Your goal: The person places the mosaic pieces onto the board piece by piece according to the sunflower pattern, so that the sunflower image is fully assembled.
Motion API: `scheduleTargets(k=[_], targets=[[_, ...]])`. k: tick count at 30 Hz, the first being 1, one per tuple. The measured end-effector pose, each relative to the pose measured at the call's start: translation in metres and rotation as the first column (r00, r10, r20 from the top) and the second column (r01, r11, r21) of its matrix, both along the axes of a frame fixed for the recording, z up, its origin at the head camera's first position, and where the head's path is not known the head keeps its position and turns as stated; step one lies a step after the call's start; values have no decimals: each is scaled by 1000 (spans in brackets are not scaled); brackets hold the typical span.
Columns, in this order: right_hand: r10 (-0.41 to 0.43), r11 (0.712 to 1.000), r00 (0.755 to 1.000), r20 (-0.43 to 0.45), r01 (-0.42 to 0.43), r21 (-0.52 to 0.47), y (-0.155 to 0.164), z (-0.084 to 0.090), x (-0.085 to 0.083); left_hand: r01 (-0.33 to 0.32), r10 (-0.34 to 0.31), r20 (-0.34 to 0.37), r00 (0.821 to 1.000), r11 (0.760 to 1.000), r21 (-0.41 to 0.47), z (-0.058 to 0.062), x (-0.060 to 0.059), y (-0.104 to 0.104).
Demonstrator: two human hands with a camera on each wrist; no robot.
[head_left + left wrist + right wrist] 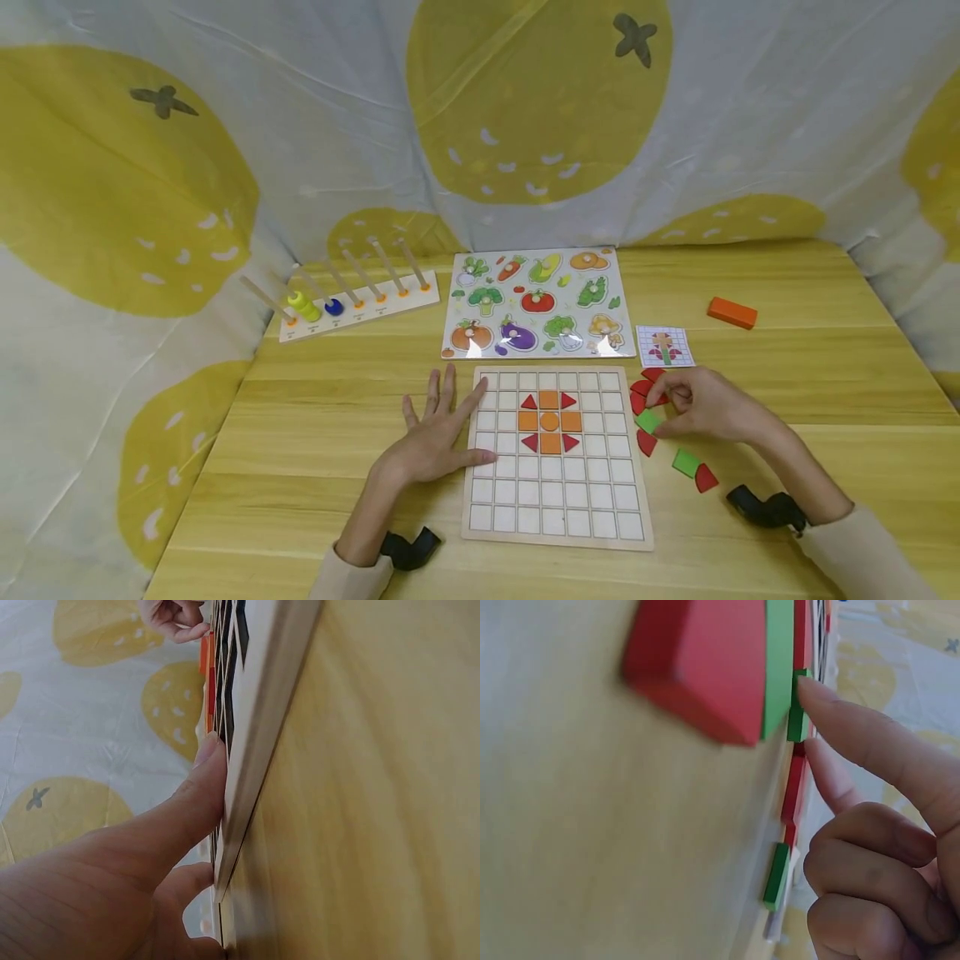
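One green square (648, 421) is pinched between the thumb and forefinger of your right hand (699, 403), just off the right edge of the gridded board (551, 534), with your other fingers folded toward the palm. Red quarter-round pieces (646, 442) lie close around it; nearer you, a second green piece (686, 462) has another red piece (706, 478) right at its corner.

Your left hand (431, 446) is spread wide, thumb and forefinger resting on the board's left side. On the grid, four orange squares (571, 422) surround an orange disc (549, 422), and four red triangles (571, 443) fill the corners between them (a tidy block, three by three).

Past the red pieces you have a small printed card (665, 346). Beyond the board lies a vegetable puzzle (573, 287); left of it, a pegged rack (397, 304) carries yellow rings (303, 306) and a blue bead (333, 307). Farther right, an orange block (732, 312) rests on the counter (337, 417), and a fruit-print cloth (337, 100) hangs behind.
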State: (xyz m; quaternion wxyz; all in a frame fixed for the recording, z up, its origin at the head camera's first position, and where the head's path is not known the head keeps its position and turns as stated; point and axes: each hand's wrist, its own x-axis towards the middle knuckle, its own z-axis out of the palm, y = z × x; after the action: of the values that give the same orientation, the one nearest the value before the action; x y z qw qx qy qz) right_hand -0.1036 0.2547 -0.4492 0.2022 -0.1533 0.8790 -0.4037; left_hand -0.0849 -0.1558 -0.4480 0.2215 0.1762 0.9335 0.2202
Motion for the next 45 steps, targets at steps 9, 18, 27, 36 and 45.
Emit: scheduleTargets(k=[9,18,27,36,45], targets=[[-34,999,999,5,34,16,-7,-1,2,-7,7,8,1000,1000,0,-2,0,-1],[-36,998,999,-5,36,59,-9,0,2,-8,8,4,1000,1000,-9,-2,1,-1],[98,995,994,37,-97,-37,7,0,-2,-2,2,-1,1000,1000,-16,-3,-1,-1],[143,990,988,66,-141,-28,12,0,-3,-3,3,6,1000,1000,-26,-2,-2,0],[65,998,997,-39,-65,0,-9,13,6,-6,7,7,1000,1000,-20,-2,-1,0]])
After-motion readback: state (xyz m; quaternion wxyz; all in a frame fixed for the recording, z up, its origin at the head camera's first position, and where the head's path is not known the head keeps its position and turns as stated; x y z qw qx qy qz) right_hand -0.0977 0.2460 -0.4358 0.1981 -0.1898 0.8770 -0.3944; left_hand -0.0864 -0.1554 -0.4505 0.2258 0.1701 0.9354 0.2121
